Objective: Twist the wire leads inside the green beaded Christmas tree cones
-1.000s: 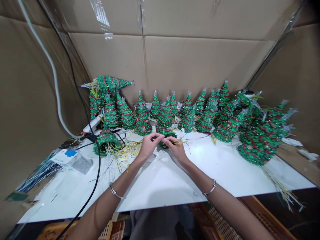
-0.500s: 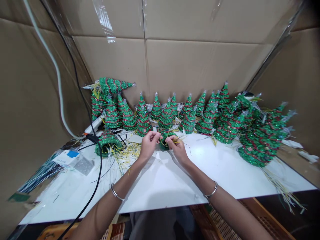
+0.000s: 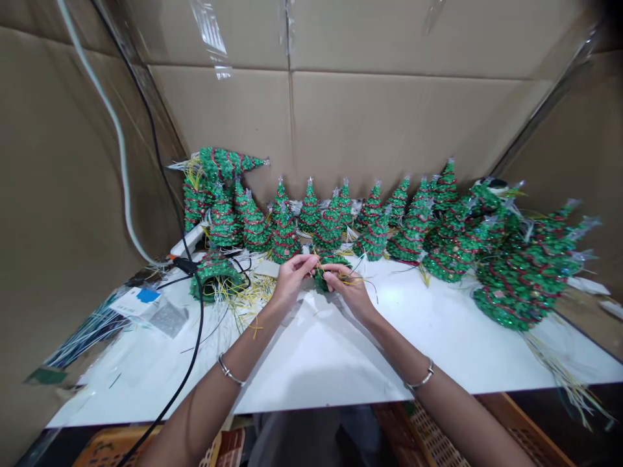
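Fine yellow wires [image 3: 348, 279] run between my two hands at the middle of the white table [image 3: 311, 350]. My left hand [image 3: 294, 275] is closed, thumb and forefinger pinched at the wire ends. Close beside it, my right hand [image 3: 346, 280] is also closed in a pinch, with yellow wires and a dark one sticking out past its fingers. Behind and between the hands lies a small green tinsel Christmas tree [image 3: 322, 279], its base towards me and partly hidden by my fingers. Whether the wires come out of this tree is hard to make out.
Several tinsel trees with red garlands [image 3: 285, 237] stand along the cardboard wall [image 3: 365, 123]. Another tree [image 3: 214, 272] lies on its side at left, near wire scraps [image 3: 253, 292]. A black cable [image 3: 198, 324] crosses the left side. Plastic crates [image 3: 438, 434] sit below the table edge.
My hands have come slightly closer together, fingertips now nearly meeting at the wires. The whole view has shifted a little, so the scene sits further right.
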### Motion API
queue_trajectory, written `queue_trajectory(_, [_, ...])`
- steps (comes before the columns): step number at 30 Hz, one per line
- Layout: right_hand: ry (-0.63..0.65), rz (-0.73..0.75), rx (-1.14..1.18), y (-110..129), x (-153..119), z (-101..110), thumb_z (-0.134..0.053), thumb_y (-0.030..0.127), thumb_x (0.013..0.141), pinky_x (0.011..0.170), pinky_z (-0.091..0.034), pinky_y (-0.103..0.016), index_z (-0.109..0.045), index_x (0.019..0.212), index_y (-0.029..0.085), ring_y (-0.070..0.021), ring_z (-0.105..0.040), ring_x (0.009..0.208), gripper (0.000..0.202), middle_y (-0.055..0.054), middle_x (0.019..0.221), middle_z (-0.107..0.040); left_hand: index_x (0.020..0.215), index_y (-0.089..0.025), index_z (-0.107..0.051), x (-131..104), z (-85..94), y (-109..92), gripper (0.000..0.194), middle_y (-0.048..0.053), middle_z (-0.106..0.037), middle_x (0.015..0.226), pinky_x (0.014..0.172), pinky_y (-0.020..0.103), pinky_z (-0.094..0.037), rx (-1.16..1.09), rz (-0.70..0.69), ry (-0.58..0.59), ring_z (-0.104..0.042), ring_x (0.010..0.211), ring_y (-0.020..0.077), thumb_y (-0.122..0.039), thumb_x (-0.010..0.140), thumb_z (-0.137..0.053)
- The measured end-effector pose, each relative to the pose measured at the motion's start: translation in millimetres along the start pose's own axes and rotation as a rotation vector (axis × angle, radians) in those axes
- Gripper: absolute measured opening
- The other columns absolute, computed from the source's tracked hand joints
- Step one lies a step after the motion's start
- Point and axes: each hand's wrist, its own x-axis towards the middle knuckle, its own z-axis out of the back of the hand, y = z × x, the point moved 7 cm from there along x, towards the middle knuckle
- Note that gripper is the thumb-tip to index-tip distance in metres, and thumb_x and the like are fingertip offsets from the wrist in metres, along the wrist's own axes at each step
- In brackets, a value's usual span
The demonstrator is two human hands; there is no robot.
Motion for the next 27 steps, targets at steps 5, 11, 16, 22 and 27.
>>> queue_trajectory(5, [-0.033,-0.001,-0.015,-0.3,-2.6,0.0,-0.071,0.045,0.078,0.052,-0.031,-0.025,-0.074,0.103,0.019,-0.0113,-0.041,0.057,0.036,0.002,0.059,-0.05,0.088,-0.016,-0.073,-2.1,1.8,-2.6,0.037,-0.002,-0.059,0.064,0.046,0.017,-0.033,-0.012,0.032,-0.047,-0.042,0.049,0.0039,-0.046,0.068,-0.082])
queue_trajectory(11, [-0.061,-0.006,-0.035,-2.4,-3.6,1.8,-0.07,0.042,0.079,0.051,-0.028,-0.024,-0.076,0.106,0.018,-0.0105,-0.038,0.058,0.037,0.001,0.062,-0.053,0.09,-0.015,-0.074,-1.8,0.4,-3.2,0.04,-0.001,-0.06,0.065,0.045,0.018,-0.032,-0.019,0.03,-0.029,-0.042,0.05,0.0044,-0.047,0.067,-0.082])
queue_trajectory(16, [-0.061,-0.009,-0.07,-4.7,-2.6,3.6,-0.07,0.041,0.079,0.055,-0.034,-0.025,-0.078,0.103,0.019,-0.0109,-0.043,0.059,0.034,-0.001,0.07,-0.063,0.09,-0.016,-0.075,-0.7,0.7,-3.6,0.038,-0.001,-0.062,0.067,0.046,0.018,-0.031,-0.017,0.006,-0.027,-0.044,0.051,0.0045,-0.046,0.068,-0.082])
queue_trajectory(22, [-0.08,0.013,-0.076,-4.7,-1.8,4.6,-0.071,0.04,0.078,0.07,-0.047,-0.031,-0.079,0.1,0.022,-0.0177,-0.061,0.077,0.03,-0.006,0.088,-0.074,0.091,-0.015,-0.074,-1.9,0.6,-6.0,0.037,-0.003,-0.057,0.06,0.044,0.019,-0.028,0.006,-0.005,-0.043,-0.039,0.048,0.0045,-0.045,0.069,-0.081])
queue_trajectory(27, [-0.078,0.013,-0.065,-2.3,-2.3,3.6,-0.072,0.039,0.077,0.074,-0.049,-0.033,-0.079,0.097,0.024,-0.0193,-0.064,0.082,0.026,-0.006,0.094,-0.075,0.09,-0.015,-0.074,-2.4,-0.2,-6.4,0.035,-0.001,-0.06,0.064,0.046,0.018,-0.03,0.008,-0.013,-0.047,-0.043,0.051,0.0052,-0.043,0.07,-0.081])
